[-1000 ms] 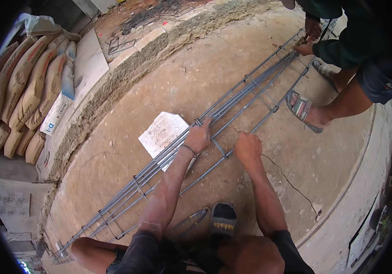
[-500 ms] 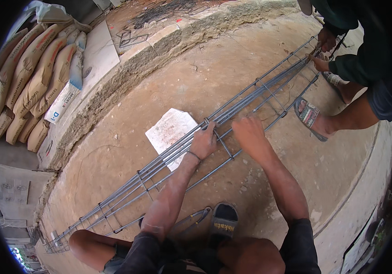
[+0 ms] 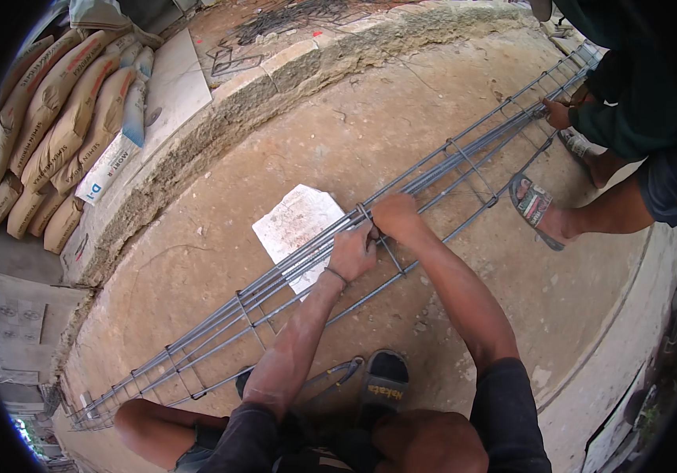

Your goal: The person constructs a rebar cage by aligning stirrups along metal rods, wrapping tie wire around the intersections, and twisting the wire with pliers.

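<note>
Your left hand [image 3: 352, 252] and right hand [image 3: 395, 216] meet on the long grey steel rebar cage [image 3: 275, 277], fingers curled shut around its ribbed bars beside a square stirrup [image 3: 378, 236]. The cage lies diagonally across the rough concrete floor [image 3: 197, 268], over a flat pale slab [image 3: 295, 225].

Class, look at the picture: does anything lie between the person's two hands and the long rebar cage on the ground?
Nothing visible does. The left hand and right hand are already on the rebar cage, together at one stirrup.
</note>
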{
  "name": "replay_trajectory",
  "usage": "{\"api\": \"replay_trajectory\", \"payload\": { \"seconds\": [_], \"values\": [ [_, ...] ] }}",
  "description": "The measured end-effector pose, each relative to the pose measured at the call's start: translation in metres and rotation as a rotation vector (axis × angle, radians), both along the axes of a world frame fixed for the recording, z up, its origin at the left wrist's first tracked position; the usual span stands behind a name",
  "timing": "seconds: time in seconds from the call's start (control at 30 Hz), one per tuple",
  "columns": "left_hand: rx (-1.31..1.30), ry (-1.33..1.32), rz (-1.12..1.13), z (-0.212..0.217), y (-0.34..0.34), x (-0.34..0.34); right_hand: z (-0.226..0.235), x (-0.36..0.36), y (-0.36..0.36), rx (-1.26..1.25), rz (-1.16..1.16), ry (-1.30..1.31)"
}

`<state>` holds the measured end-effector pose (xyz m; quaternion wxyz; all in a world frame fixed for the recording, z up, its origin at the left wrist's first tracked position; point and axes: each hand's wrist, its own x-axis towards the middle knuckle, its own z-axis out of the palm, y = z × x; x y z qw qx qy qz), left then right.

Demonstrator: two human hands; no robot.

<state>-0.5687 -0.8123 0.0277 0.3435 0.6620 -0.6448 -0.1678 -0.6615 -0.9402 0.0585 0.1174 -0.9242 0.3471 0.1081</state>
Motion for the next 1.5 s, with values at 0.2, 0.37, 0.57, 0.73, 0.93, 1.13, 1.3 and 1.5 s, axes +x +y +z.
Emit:
{"api": "replay_trajectory", "payload": {
  "seconds": [0.2,0.37,0.57,0.73,0.93,1.13,1.3,1.5],
  "values": [
    [-0.216,0.004,0.191,-0.008,0.032,-0.038,-0.026,-0.011,-0.004,-0.089,0.221,0.137],
    [-0.245,0.142,0.385,-0.016,0.041,-0.068,-0.013,-0.006,-0.003,-0.015,0.275,0.233],
    [0.270,-0.293,0.032,-0.008,-0.002,-0.060,-0.005,0.008,-0.010,0.100,0.245,0.343],
    [0.208,-0.463,-0.118,-0.005,-0.029,-0.060,-0.016,0.003,-0.021,0.085,0.190,0.231],
    [-0.177,-0.601,-0.100,-0.017,-0.004,-0.053,0.010,-0.003,-0.024,0.064,0.349,0.219],
    [-0.163,0.152,0.273,-0.034,0.007,-0.054,0.023,-0.004,-0.028,-0.154,0.397,0.069],
    [-0.218,0.375,0.455,-0.033,0.026,-0.086,-0.013,-0.024,-0.021,-0.018,0.432,-0.238],
    [-0.090,0.705,0.599,-0.034,0.016,-0.055,-0.013,-0.047,-0.002,0.172,0.255,-0.415]
  ]
}}
